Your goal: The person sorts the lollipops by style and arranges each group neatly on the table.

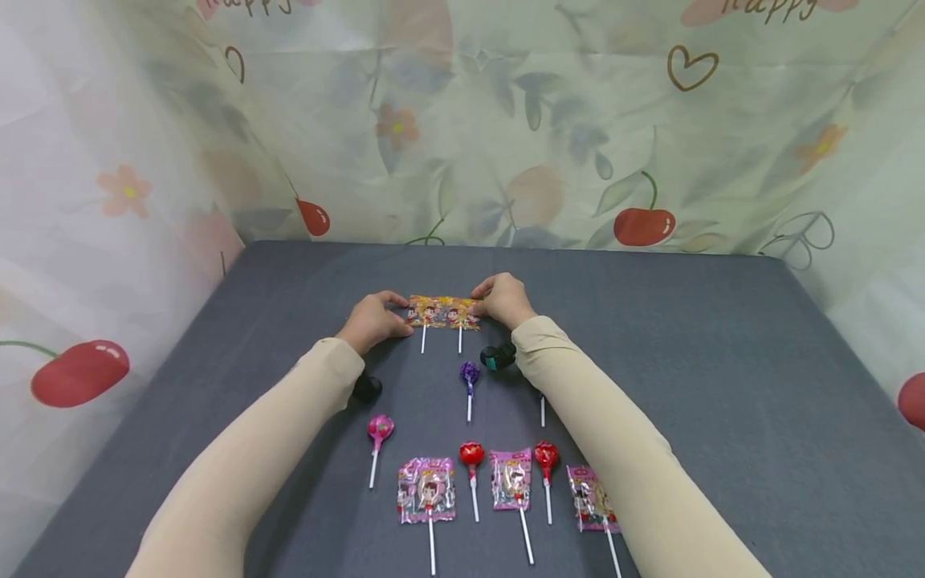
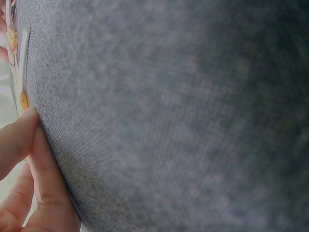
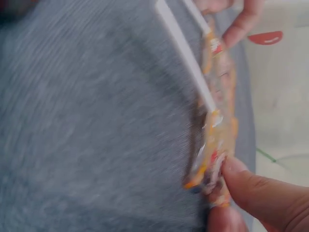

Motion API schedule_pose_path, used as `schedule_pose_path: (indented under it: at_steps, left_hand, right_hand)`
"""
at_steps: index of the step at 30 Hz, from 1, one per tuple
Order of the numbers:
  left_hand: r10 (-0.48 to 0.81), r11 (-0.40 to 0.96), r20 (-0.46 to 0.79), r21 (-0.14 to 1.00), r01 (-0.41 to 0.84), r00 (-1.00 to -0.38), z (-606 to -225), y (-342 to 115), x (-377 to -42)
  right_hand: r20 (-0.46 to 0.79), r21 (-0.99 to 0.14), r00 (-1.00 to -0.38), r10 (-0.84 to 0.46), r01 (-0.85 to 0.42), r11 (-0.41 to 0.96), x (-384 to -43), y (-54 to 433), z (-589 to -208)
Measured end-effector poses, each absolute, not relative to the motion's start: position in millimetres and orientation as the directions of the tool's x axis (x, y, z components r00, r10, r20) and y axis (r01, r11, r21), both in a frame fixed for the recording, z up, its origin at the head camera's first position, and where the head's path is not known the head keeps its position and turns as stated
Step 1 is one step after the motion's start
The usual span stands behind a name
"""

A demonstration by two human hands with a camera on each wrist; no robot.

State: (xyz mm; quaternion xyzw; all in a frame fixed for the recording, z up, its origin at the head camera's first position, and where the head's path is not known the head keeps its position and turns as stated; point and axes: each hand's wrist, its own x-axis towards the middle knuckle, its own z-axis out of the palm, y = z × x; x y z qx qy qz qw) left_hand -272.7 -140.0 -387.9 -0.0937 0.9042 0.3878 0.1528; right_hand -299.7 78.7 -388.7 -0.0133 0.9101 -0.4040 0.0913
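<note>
Two flat lollipops in orange wrappers [image 1: 444, 313] sit side by side toward the far part of the table, their white sticks pointing at me. My left hand [image 1: 376, 321] pinches the left end of the wrappers between thumb and fingers. At the right end, my right hand [image 1: 503, 301] pinches the wrapper; the right wrist view shows its thumb [image 3: 256, 191] pressed on the orange wrapper [image 3: 217, 140]. In the left wrist view only a sliver of the wrapper and a stick [image 2: 24, 58] shows beyond the left thumb. Whether the two wrappers are joined I cannot tell.
Nearer me on the grey table [image 1: 723, 385] lie a purple lollipop [image 1: 470, 372], a pink one [image 1: 380, 427], two red ones [image 1: 472, 453], and pink-wrapped flat lollipops [image 1: 426, 490]. My right forearm partly covers another stick [image 1: 543, 411]. A printed curtain [image 1: 491, 120] surrounds the table.
</note>
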Motion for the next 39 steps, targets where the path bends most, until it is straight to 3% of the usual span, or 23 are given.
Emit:
schedule_pose_path:
  at_steps: [8,19,26,39]
  left_hand:
    - [-0.067,0.672,-0.358,0.674,-0.307,-0.931,-389.4,-139.6,-273.8]
    - [-0.051,0.684,-0.342,0.672,-0.282,-0.938,-386.9,-138.7,-273.3]
    - [-0.060,0.677,-0.355,0.672,-0.299,-0.933,-387.5,-138.4,-274.0]
    - [-0.068,0.671,-0.367,0.672,-0.314,-0.928,-387.4,-139.1,-273.4]
  right_hand:
    - [-0.257,-0.873,-0.951,-0.172,0.152,0.464,-299.1,90.1,-366.4]
    - [-0.115,-0.960,-0.912,-0.393,0.000,0.281,-270.6,152.6,-298.3]
    - [0.001,-0.926,-0.921,-0.390,-0.149,0.347,-234.5,189.0,-291.6]
    - [0.048,-0.832,-0.923,-0.381,-0.248,0.495,-178.2,228.8,-354.5]
